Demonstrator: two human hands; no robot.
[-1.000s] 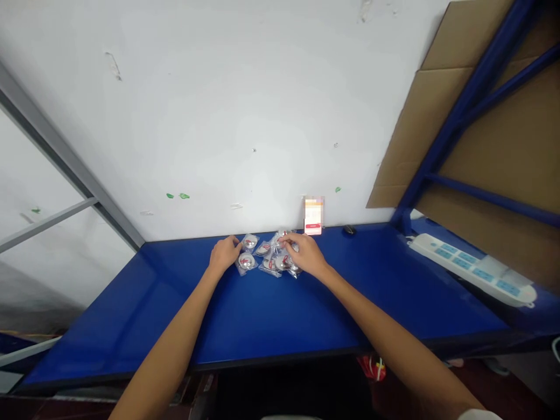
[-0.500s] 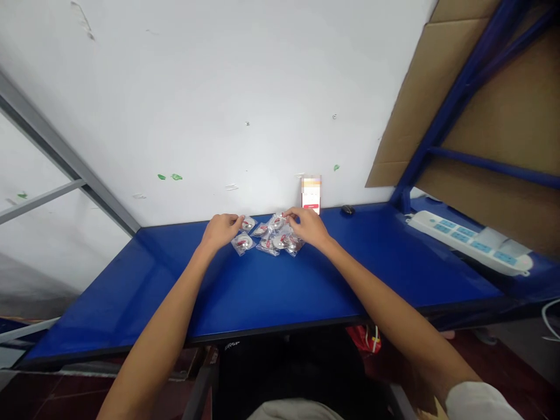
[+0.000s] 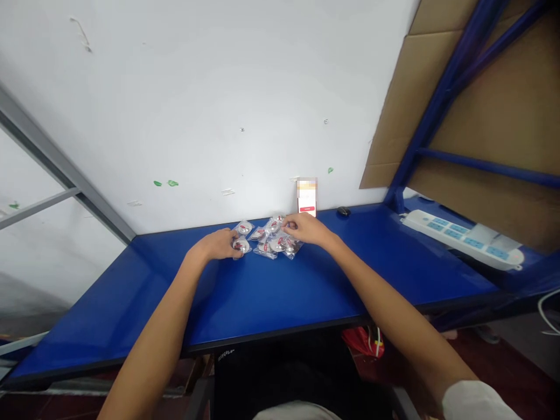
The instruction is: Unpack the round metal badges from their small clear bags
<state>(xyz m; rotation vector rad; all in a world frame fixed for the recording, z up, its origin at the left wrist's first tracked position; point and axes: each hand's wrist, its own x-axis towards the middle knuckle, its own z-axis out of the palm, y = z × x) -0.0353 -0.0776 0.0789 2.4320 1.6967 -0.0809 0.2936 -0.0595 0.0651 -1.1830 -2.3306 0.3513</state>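
Note:
Several clear plastic packets, each with a round shiny silver piece and a red mark inside, lie on the blue table. My left hand has thumb and fingers round the near left packet, which still rests on the table. Just behind it lies another packet. To the right is a loose pile of packets. Over the pile's right side, my right hand has its fingertips pinched together; what is between them, if anything, is too small to make out.
A phone with a lit screen leans on the white wall behind the pile. Right of it lies a small black object. A white power strip runs beyond the blue table's right side, near a blue metal frame.
My left hand has shifted from the far left packet toward me onto the near left one. My right hand stays over the pile's right side. The camera view has shifted slightly.

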